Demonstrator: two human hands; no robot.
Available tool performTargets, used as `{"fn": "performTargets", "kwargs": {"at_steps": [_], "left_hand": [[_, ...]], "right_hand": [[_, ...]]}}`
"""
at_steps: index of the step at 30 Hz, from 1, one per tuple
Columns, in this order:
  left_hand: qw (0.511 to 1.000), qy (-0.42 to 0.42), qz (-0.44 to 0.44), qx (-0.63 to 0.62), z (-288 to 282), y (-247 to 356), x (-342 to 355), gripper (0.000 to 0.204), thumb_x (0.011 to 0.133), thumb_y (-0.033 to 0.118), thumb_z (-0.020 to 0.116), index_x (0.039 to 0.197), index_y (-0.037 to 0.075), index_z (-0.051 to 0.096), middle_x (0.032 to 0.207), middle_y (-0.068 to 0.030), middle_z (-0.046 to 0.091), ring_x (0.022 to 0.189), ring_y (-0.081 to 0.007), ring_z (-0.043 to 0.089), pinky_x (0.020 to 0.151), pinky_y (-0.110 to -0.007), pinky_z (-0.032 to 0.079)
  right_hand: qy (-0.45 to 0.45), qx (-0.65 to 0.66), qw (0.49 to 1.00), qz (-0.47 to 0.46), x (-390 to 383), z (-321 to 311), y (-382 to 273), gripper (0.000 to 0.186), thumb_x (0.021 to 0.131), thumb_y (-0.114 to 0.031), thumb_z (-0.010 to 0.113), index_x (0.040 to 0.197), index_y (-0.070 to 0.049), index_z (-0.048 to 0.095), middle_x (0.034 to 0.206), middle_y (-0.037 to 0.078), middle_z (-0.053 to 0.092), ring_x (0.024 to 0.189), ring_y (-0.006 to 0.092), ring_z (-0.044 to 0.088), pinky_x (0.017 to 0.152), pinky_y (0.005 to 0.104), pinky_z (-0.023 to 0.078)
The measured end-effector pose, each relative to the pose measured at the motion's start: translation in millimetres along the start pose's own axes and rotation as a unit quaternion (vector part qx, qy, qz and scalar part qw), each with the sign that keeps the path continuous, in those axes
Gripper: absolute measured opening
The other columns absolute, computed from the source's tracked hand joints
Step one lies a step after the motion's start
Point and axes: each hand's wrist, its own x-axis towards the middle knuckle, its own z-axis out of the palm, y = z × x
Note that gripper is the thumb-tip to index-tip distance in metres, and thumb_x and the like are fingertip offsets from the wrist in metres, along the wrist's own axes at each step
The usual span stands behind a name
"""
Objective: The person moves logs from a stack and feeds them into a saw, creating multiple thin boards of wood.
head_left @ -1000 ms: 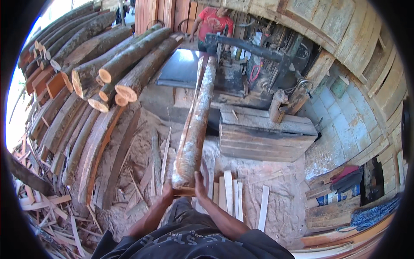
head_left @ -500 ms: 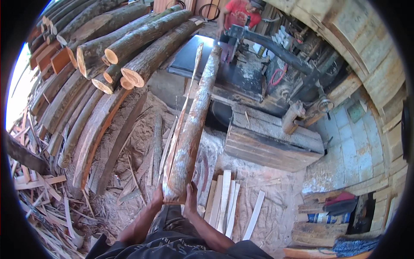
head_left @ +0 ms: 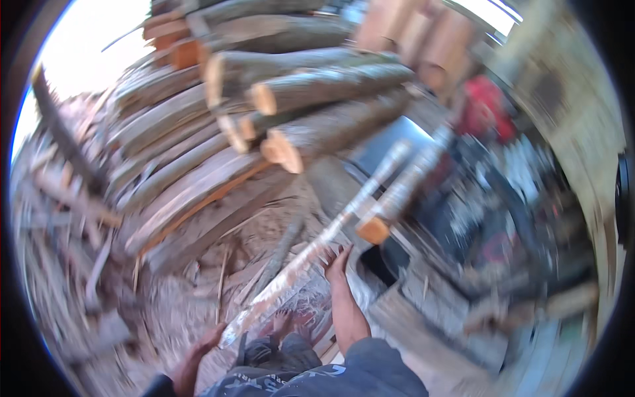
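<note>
A long bark-covered slab of wood runs from close to my body toward the saw table, blurred by motion. My left hand is closed on its near end. My right hand grips it partway along its right side, the fingers partly hidden or smeared. A thicker log rests separately at the saw table, its orange cut end toward me. The slab's far end reaches the table beside this log.
A big stack of logs fills the left and far side. Wood scraps litter the floor at left. A person in red is beyond the sawing machine. A wooden box-like block stands at right.
The view has swung right. The single piece I held by its near end now shows as two: a slab in my hands and a log on the table. My right hand has moved forward along the slab.
</note>
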Motion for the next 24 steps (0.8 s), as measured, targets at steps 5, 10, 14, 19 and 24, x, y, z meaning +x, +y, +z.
{"fn": "performTargets", "kwargs": {"at_steps": [5, 10, 14, 19, 24], "left_hand": [[0.903, 0.368, -0.221, 0.006, 28, -34, -151, 0.050, 0.085, 0.045, 0.054, 0.108, 0.002, 0.064, 0.108, -0.0236, 0.063, 0.099, -0.0387, 0.060, 0.089, -0.044, 0.046], [0.689, 0.465, -0.552, -0.060, 301, -134, -300, 0.038, 0.094, 0.028, 0.042, 0.125, 0.008, 0.050, 0.111, -0.0222, 0.055, 0.110, -0.0416, 0.053, 0.093, -0.050, 0.044], [0.350, 0.399, -0.714, -0.455, 594, -152, -275, 0.055, 0.097, 0.033, 0.034, 0.148, 0.019, 0.018, 0.152, -0.0219, 0.012, 0.131, -0.0474, 0.031, 0.104, -0.051, 0.034], [0.052, 0.453, -0.447, -0.769, 630, -78, -169, 0.065, 0.092, 0.048, 0.034, 0.148, 0.023, 0.012, 0.153, -0.0185, 0.009, 0.133, -0.0439, 0.028, 0.104, -0.054, 0.032], [-0.156, 0.580, -0.178, -0.779, 541, -123, -191, 0.077, 0.087, 0.064, 0.033, 0.149, 0.027, 0.005, 0.155, -0.0152, 0.006, 0.136, -0.0404, 0.025, 0.104, -0.057, 0.029]], "right_hand": [[-0.307, 0.054, 0.949, 0.052, -110, 63, 55, 0.086, 0.080, -0.079, 0.035, 0.119, -0.003, 0.050, 0.104, 0.012, 0.059, 0.093, 0.0264, 0.057, 0.084, 0.0502, 0.047], [-0.494, -0.210, 0.801, 0.266, -307, 66, 150, 0.067, 0.089, -0.052, 0.054, 0.137, -0.012, 0.031, 0.128, 0.008, 0.050, 0.117, 0.0225, 0.046, 0.100, 0.0449, 0.037], [-0.596, -0.346, 0.524, 0.500, -394, 43, 222, 0.056, 0.090, -0.035, 0.059, 0.136, -0.008, 0.041, 0.129, 0.010, 0.049, 0.119, 0.0221, 0.046, 0.103, 0.0409, 0.035], [-0.761, -0.462, 0.170, 0.423, -520, 44, 316, 0.060, 0.094, -0.035, 0.055, 0.138, 0.001, 0.037, 0.123, 0.012, 0.053, 0.114, 0.0214, 0.052, 0.096, 0.0362, 0.043], [-0.882, -0.423, 0.013, 0.209, -615, -3, 413, 0.068, 0.093, -0.040, 0.055, 0.142, -0.001, 0.029, 0.117, 0.015, 0.061, 0.098, 0.0211, 0.062, 0.082, 0.0339, 0.051]]}}
